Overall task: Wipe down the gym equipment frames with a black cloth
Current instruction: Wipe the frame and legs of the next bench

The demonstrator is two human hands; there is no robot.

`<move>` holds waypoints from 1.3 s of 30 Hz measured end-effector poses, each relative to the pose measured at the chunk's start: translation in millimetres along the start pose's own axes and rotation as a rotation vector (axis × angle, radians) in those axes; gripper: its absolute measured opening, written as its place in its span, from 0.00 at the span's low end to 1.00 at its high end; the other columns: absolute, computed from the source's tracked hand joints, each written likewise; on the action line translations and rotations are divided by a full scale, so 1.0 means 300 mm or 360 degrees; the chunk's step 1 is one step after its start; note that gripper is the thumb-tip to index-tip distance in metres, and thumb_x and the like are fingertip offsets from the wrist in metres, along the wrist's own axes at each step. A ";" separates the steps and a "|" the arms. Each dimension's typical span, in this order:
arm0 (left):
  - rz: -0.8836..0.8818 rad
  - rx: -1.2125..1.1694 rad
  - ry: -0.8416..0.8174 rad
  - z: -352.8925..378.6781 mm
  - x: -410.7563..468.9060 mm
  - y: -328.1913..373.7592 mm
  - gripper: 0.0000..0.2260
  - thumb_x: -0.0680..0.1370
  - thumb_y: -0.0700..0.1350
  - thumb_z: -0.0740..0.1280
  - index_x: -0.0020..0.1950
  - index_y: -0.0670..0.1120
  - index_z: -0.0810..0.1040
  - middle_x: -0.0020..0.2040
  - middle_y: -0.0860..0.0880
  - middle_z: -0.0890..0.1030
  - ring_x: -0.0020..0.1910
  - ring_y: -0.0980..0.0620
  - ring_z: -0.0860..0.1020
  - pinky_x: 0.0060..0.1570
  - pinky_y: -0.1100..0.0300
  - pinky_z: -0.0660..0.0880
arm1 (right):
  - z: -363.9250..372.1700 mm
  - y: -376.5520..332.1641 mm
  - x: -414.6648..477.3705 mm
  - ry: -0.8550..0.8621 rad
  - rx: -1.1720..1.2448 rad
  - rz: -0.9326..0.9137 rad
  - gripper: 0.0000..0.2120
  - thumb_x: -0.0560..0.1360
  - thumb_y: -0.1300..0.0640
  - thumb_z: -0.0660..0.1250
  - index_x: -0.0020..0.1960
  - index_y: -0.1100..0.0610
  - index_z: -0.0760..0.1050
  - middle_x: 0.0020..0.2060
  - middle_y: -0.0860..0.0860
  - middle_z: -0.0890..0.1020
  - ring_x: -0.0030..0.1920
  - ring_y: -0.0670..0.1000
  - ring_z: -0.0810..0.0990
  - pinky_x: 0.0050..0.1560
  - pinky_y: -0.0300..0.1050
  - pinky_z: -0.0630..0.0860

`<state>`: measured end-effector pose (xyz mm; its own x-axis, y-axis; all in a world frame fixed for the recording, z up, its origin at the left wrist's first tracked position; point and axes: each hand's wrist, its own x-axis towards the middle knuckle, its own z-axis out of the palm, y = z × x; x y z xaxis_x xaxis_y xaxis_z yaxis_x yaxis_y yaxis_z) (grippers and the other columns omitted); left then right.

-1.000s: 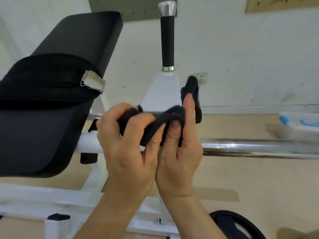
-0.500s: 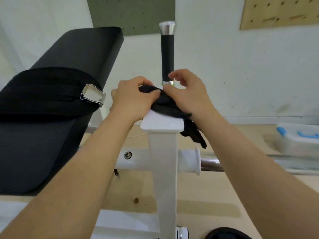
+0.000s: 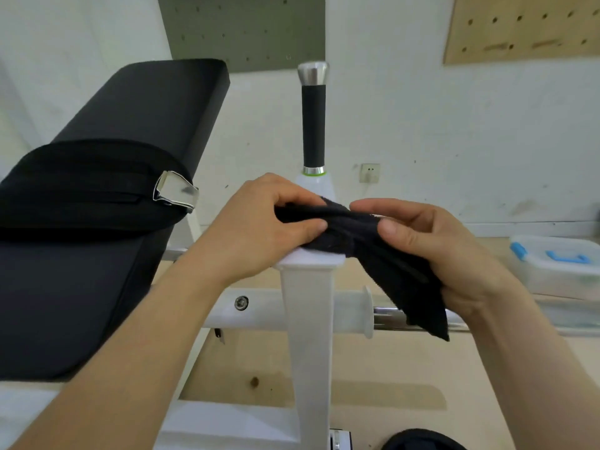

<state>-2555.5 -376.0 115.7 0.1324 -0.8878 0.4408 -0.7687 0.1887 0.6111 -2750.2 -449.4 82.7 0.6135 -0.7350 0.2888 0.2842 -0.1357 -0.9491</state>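
Observation:
The black cloth (image 3: 367,248) lies bunched across the top of a white upright frame post (image 3: 308,336). My left hand (image 3: 259,228) pinches its left end against the post top. My right hand (image 3: 431,248) grips its right part, and a loose tail hangs down past the white crossbar (image 3: 259,315). A black-grip handle with a chrome cap (image 3: 313,125) stands upright behind the post. A chrome bar (image 3: 388,315) sticks out to the right, partly hidden by the cloth.
A black padded bench (image 3: 107,190) with a black strap and metal buckle (image 3: 177,194) fills the left. A clear plastic box with blue clasps (image 3: 558,264) sits on the floor at right. A white wall with a socket (image 3: 370,173) stands behind. A dark round object (image 3: 422,440) lies at the bottom.
Both hands lifted the cloth from the chrome bar onto the post top. Since half a second ago they have drawn apart and slid toward me, stretching the cloth across the cap.

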 end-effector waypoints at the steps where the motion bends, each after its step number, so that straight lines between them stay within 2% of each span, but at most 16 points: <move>1: -0.0006 0.0017 -0.0009 -0.009 0.006 0.015 0.06 0.72 0.46 0.74 0.45 0.57 0.83 0.49 0.59 0.79 0.47 0.68 0.75 0.44 0.78 0.68 | 0.001 -0.024 0.001 0.0014 0.0029 -0.0015 0.13 0.65 0.56 0.71 0.49 0.56 0.83 0.42 0.56 0.85 0.39 0.52 0.83 0.40 0.40 0.80; 5: -0.0056 -0.0789 -0.0308 -0.081 -0.022 0.113 0.04 0.75 0.43 0.70 0.46 0.43 0.80 0.38 0.50 0.82 0.35 0.56 0.78 0.36 0.65 0.74 | 0.038 -0.149 0.004 0.0007 0.0408 -0.0225 0.11 0.69 0.57 0.63 0.43 0.54 0.85 0.34 0.53 0.83 0.35 0.50 0.82 0.39 0.39 0.80; 8: -0.0132 -0.1081 -0.0331 -0.119 -0.033 0.159 0.05 0.76 0.44 0.67 0.49 0.45 0.79 0.39 0.43 0.81 0.36 0.49 0.77 0.36 0.59 0.76 | 0.053 -0.208 0.049 -0.0032 0.0209 -0.0260 0.08 0.69 0.59 0.67 0.45 0.54 0.83 0.36 0.54 0.83 0.37 0.50 0.82 0.41 0.40 0.80; 11: -0.0149 -0.0210 0.0069 -0.113 0.010 0.072 0.02 0.76 0.46 0.69 0.46 0.53 0.78 0.37 0.46 0.82 0.33 0.50 0.77 0.38 0.56 0.75 | 0.046 -0.144 0.114 0.0283 -0.0842 -0.0194 0.04 0.72 0.63 0.70 0.43 0.54 0.80 0.41 0.61 0.83 0.40 0.51 0.79 0.44 0.44 0.75; 14: 0.0155 0.0636 0.0391 -0.089 0.013 -0.023 0.04 0.73 0.55 0.68 0.46 0.57 0.76 0.46 0.54 0.78 0.47 0.51 0.76 0.49 0.60 0.68 | 0.098 -0.034 0.111 0.0530 -0.1639 -0.0340 0.07 0.76 0.55 0.66 0.52 0.48 0.78 0.54 0.50 0.78 0.53 0.45 0.75 0.51 0.33 0.65; 17: -0.0067 0.0615 0.0054 -0.017 -0.036 -0.031 0.20 0.73 0.66 0.57 0.56 0.57 0.75 0.54 0.57 0.78 0.55 0.54 0.76 0.54 0.62 0.67 | 0.199 0.029 0.066 0.0297 -0.1354 -0.0315 0.09 0.79 0.54 0.59 0.56 0.52 0.75 0.54 0.45 0.76 0.54 0.46 0.75 0.53 0.40 0.70; 19: -0.0295 -0.0007 -0.0337 0.031 -0.063 -0.028 0.26 0.73 0.66 0.55 0.67 0.56 0.70 0.60 0.57 0.78 0.60 0.56 0.76 0.63 0.55 0.70 | 0.220 0.059 0.071 0.0202 -0.1049 -0.0128 0.09 0.80 0.55 0.56 0.58 0.53 0.70 0.52 0.47 0.75 0.50 0.48 0.76 0.43 0.42 0.71; 21: -0.0399 -0.0442 -0.0345 0.048 -0.042 -0.035 0.23 0.77 0.59 0.59 0.72 0.56 0.67 0.64 0.59 0.75 0.63 0.59 0.74 0.67 0.57 0.68 | 0.202 0.063 0.112 0.0220 -0.0880 0.0092 0.15 0.79 0.53 0.58 0.65 0.52 0.66 0.54 0.49 0.78 0.52 0.51 0.79 0.44 0.46 0.76; 23: -0.0495 -0.0543 -0.0260 0.053 0.031 -0.046 0.12 0.82 0.47 0.60 0.64 0.57 0.73 0.55 0.59 0.77 0.52 0.66 0.78 0.56 0.70 0.72 | 0.188 0.052 0.176 0.0259 -0.0595 0.0289 0.09 0.78 0.57 0.60 0.58 0.56 0.69 0.49 0.55 0.80 0.48 0.55 0.81 0.44 0.51 0.78; 25: -0.0533 -0.0491 -0.0213 0.066 0.130 -0.045 0.09 0.82 0.41 0.59 0.51 0.54 0.75 0.42 0.56 0.75 0.34 0.66 0.77 0.31 0.77 0.70 | 0.182 0.041 0.265 0.0427 -0.0450 0.0344 0.03 0.77 0.63 0.60 0.50 0.58 0.68 0.42 0.57 0.77 0.40 0.55 0.79 0.39 0.49 0.76; 27: -0.0566 -0.0342 -0.0184 0.086 0.226 -0.063 0.06 0.80 0.41 0.61 0.55 0.42 0.75 0.37 0.51 0.72 0.31 0.58 0.72 0.25 0.68 0.67 | 0.180 0.024 0.358 0.0576 -0.0665 0.0332 0.09 0.77 0.64 0.60 0.56 0.60 0.66 0.40 0.54 0.72 0.40 0.54 0.75 0.39 0.46 0.73; 29: -0.0643 -0.0162 -0.0156 0.104 0.294 -0.084 0.09 0.80 0.45 0.63 0.56 0.41 0.73 0.36 0.50 0.71 0.32 0.56 0.69 0.28 0.63 0.62 | 0.178 0.009 0.423 0.0660 -0.1017 0.0347 0.16 0.77 0.61 0.61 0.62 0.63 0.62 0.43 0.54 0.71 0.44 0.55 0.73 0.42 0.47 0.70; 33: -0.0590 0.0002 -0.0153 0.108 0.309 -0.083 0.11 0.80 0.42 0.62 0.59 0.37 0.75 0.36 0.51 0.72 0.34 0.57 0.69 0.32 0.67 0.64 | 0.190 -0.009 0.394 0.0462 -0.1401 0.0368 0.07 0.79 0.60 0.57 0.44 0.61 0.69 0.35 0.52 0.71 0.36 0.53 0.71 0.30 0.41 0.64; 35: -0.0505 0.0034 -0.0189 0.097 0.228 -0.061 0.06 0.80 0.39 0.59 0.54 0.42 0.74 0.39 0.50 0.74 0.39 0.54 0.74 0.36 0.68 0.68 | 0.214 -0.010 0.305 0.0302 -0.1451 0.0272 0.08 0.79 0.61 0.55 0.45 0.60 0.71 0.35 0.52 0.73 0.36 0.52 0.72 0.31 0.39 0.65; 37: -0.0404 -0.0088 -0.0144 0.092 0.115 -0.048 0.08 0.80 0.39 0.56 0.53 0.42 0.73 0.47 0.47 0.79 0.48 0.49 0.77 0.46 0.60 0.71 | 0.233 -0.004 0.206 0.0238 -0.1519 0.0167 0.09 0.78 0.61 0.55 0.40 0.56 0.68 0.39 0.55 0.75 0.40 0.53 0.73 0.33 0.40 0.66; 39: -0.0288 -0.0121 0.0024 0.105 0.002 -0.028 0.10 0.80 0.40 0.55 0.54 0.44 0.75 0.48 0.47 0.80 0.48 0.48 0.77 0.49 0.54 0.73 | 0.255 0.009 0.128 0.0244 -0.1554 0.0068 0.11 0.79 0.60 0.54 0.38 0.54 0.63 0.42 0.55 0.73 0.38 0.51 0.70 0.33 0.41 0.63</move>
<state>-2568.7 -391.5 90.1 0.2740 -0.9039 0.3284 -0.6822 0.0580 0.7289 -2669.7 -427.1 100.7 0.4873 -0.8209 0.2978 -0.5109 -0.5446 -0.6652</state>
